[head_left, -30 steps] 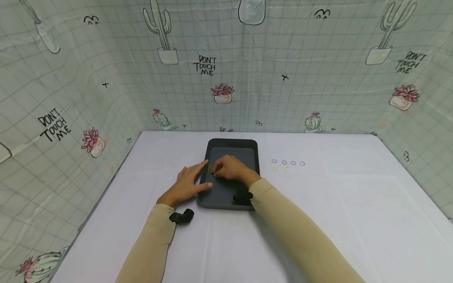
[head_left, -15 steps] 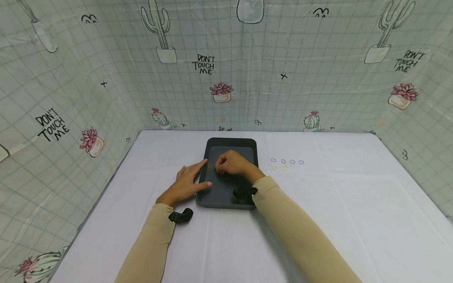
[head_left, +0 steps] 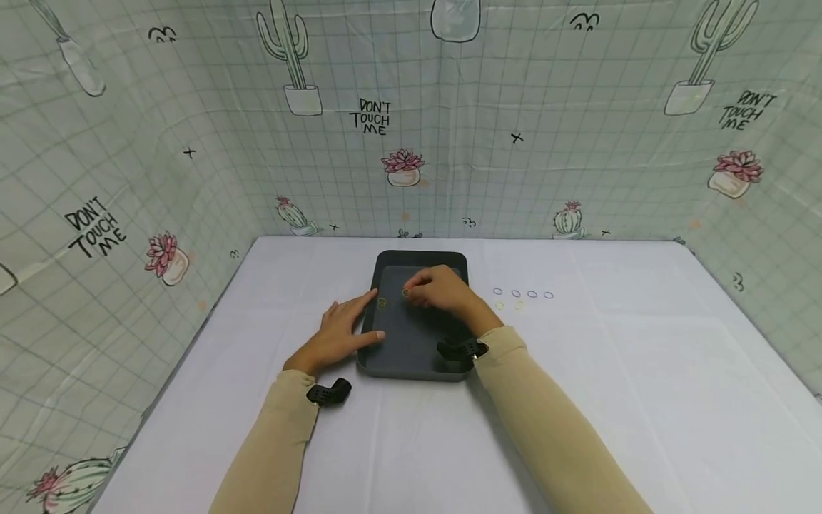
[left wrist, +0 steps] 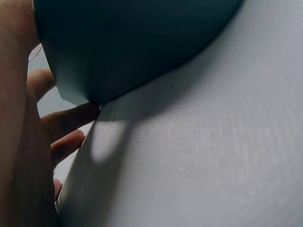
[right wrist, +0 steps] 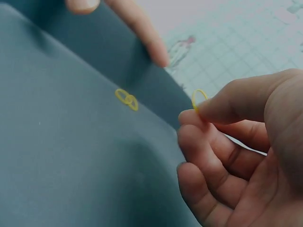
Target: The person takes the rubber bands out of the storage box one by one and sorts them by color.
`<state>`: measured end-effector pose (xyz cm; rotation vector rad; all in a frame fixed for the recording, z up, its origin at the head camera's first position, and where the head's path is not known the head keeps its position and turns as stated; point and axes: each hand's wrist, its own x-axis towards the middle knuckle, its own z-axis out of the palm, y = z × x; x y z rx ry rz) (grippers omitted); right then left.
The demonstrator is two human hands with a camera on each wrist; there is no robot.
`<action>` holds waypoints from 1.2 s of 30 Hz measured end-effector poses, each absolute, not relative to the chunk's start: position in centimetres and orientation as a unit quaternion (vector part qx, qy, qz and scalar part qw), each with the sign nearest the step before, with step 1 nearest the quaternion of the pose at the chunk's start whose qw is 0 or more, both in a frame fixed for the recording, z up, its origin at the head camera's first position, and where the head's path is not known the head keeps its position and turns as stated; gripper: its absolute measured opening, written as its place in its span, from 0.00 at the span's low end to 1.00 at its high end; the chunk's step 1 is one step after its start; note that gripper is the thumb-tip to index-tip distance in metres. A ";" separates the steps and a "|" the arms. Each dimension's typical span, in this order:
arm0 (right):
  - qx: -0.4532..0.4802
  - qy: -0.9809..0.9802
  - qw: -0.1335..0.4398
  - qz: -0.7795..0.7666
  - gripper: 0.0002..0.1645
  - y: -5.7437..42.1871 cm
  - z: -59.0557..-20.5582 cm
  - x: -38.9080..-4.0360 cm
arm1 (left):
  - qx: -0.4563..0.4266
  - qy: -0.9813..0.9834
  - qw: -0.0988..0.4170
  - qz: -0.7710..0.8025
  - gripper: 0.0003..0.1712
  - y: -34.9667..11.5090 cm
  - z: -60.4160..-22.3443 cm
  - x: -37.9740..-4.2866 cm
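Note:
My right hand (head_left: 443, 289) is over the dark grey tray (head_left: 404, 353), thumb and forefinger pinching a thin yellow rubber band (right wrist: 192, 100). In the right wrist view that loop stands up from the fingertips, and the other fingers are curled beneath. Two more yellow rubber bands (right wrist: 125, 98) lie overlapping on the tray floor, close to its left wall. My left hand (head_left: 334, 339) rests at the tray's left side with its fingers spread; the thumb reaches over the rim. From the left wrist, its fingers show against the tray's outer wall (left wrist: 118, 56).
On the white table (head_left: 578, 400), right of the tray, several blue rubber bands (head_left: 516, 297) lie in a row. Two yellow bands lie just in front of them. A patterned cloth (head_left: 488, 178) hangs behind and along both sides.
My right hand has lifted away from the tray's left side, moving right and farther back with a yellow rubber band. The two bands left there became visible. My left hand stays put.

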<state>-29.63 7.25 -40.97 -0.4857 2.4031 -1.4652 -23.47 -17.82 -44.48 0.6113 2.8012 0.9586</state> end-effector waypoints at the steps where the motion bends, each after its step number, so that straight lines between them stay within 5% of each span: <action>1: -0.164 0.831 0.137 -0.514 0.12 7.5 -40.9 -29.4 | 0.203 0.924 0.061 0.318 0.51 -17.7 -44.5 -23.4; 36: -0.125 0.752 0.061 -0.645 0.14 10.7 -40.8 -26.9 | 0.197 0.921 0.065 0.330 0.51 -18.0 -44.1 -23.3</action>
